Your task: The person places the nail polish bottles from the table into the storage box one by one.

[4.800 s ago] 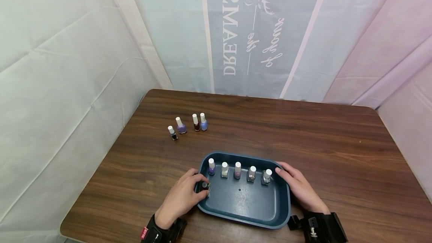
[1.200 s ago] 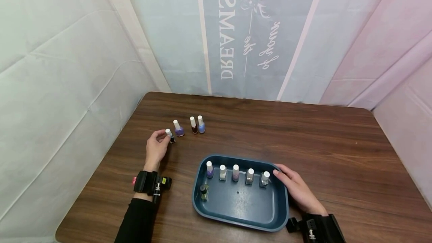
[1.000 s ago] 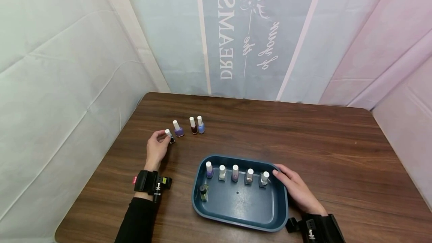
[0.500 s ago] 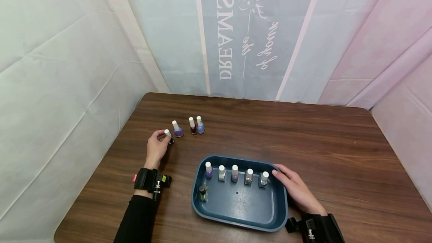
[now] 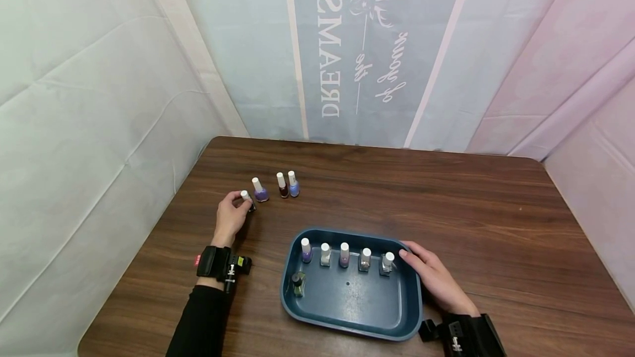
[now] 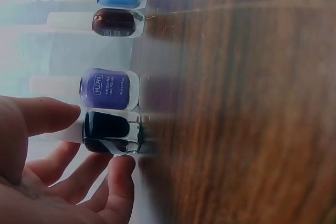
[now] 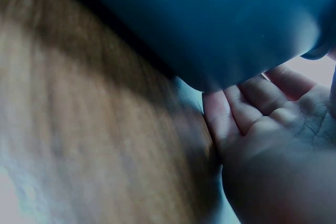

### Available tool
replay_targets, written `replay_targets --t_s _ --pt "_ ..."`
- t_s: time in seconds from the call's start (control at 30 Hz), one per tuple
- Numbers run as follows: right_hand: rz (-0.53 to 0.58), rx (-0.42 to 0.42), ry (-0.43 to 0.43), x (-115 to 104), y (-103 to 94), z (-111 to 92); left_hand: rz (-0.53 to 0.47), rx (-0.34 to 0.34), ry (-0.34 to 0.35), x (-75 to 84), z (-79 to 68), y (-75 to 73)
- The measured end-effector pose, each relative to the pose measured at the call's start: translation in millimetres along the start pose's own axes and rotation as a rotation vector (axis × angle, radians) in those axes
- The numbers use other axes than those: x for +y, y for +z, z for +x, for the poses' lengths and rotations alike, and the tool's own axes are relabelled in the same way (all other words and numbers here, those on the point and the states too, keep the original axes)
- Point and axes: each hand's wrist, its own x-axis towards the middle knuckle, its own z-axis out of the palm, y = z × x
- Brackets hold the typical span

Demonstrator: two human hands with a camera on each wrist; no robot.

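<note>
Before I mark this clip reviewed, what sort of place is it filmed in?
Probably a makeshift recording booth: pale, creased sheets close in behind and beside a wood-grain table, and black devices are strapped to both wrists.

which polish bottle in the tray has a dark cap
The greenish bottle, alone near the left wall of the tray; the five bottles in the row behind it all have white caps.

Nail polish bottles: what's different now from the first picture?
The left hand let go of the green nail polish in the tray, moved forward and left, and now holds the black nail polish. The right hand stayed at the tray, its white-capped bottles too.
</note>
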Motion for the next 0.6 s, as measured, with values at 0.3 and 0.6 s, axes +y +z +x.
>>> replay_targets --t_s 0.3,0.6 --pt "0.005 0.004 0.017 -0.2 0.5 0.0 -0.009 0.002 -0.002 -2.7 1.4 0.6" --pt "0.003 0.011 0.016 -2.7 1.0 -1.0 0.001 0.016 0.016 -2.2 1.8 2.7"
